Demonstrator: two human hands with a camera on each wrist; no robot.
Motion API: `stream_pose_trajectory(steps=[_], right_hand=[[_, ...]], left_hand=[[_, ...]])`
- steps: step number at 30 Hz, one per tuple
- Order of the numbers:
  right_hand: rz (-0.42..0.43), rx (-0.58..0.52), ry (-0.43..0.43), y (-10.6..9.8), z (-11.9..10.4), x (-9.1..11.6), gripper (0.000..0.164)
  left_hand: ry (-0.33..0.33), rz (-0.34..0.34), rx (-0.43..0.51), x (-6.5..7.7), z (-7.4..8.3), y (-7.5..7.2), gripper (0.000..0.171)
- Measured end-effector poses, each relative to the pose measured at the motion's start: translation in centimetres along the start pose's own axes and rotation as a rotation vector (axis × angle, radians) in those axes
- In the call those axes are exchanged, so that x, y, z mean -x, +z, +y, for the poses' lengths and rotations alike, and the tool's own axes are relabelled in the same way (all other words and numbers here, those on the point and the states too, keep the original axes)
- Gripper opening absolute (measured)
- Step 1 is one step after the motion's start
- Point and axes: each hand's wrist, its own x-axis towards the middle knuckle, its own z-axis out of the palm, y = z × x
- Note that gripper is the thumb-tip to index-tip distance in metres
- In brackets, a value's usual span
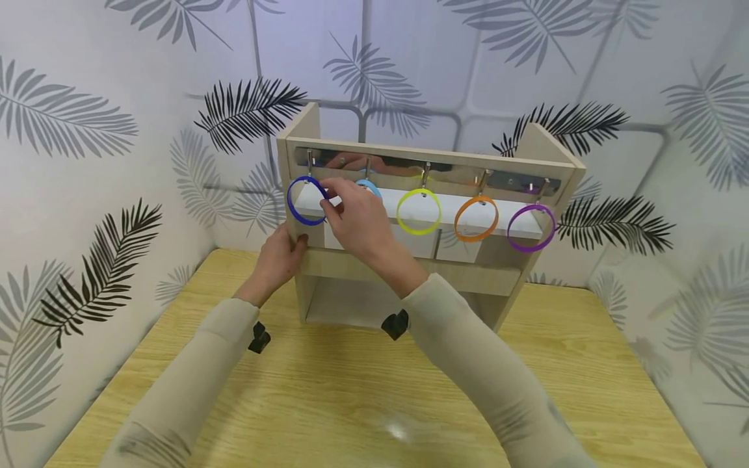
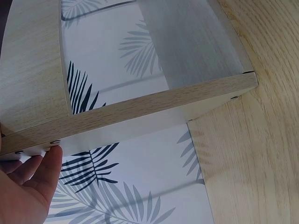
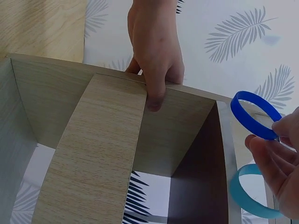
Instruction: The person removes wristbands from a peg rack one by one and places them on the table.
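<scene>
A dark blue wristband (image 1: 289,201) hangs at the leftmost hook of a metal hook rail (image 1: 404,167). My right hand (image 1: 361,218) pinches its right edge between thumb and fingers; the right wrist view shows the same blue band (image 3: 254,127) at the fingertips. A light blue wristband (image 3: 250,205) hangs just beside that hand, partly hidden by it in the head view. My left hand (image 1: 277,259) grips the left side panel of a wooden shelf unit (image 1: 409,272), its thumb over the front edge (image 3: 156,53).
Yellow (image 1: 418,232), orange (image 1: 476,239) and purple (image 1: 528,248) wristbands hang from the hooks farther right. The shelf unit stands on a wood-grain table (image 1: 328,390), near a leaf-patterned wall (image 1: 409,58).
</scene>
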Motion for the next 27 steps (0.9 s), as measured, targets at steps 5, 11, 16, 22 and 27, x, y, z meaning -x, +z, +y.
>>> stream_pose_trajectory(steps=[5,11,16,22,27], right_hand=[[0.044,-0.067,-0.029,0.02,0.03,0.18,0.025],[0.069,-0.148,-0.037,-0.01,-0.03,0.45,0.022],[0.093,-0.15,-0.042,-0.11,-0.2,0.6,0.022],[0.142,-0.164,-0.077,-0.41,-0.38,0.35,0.021],[0.152,-0.196,-0.093,-0.68,-0.46,0.27,0.021]], left_hand=[[0.008,-0.007,0.007,0.01,0.13,-0.03,0.035],[0.009,-0.008,0.004,0.03,0.15,0.0,0.037],[0.014,-0.002,-0.001,0.11,0.0,0.08,0.036],[0.028,0.002,-0.017,-0.04,-0.13,0.14,0.037],[0.028,0.007,-0.028,-0.14,-0.31,0.25,0.035]])
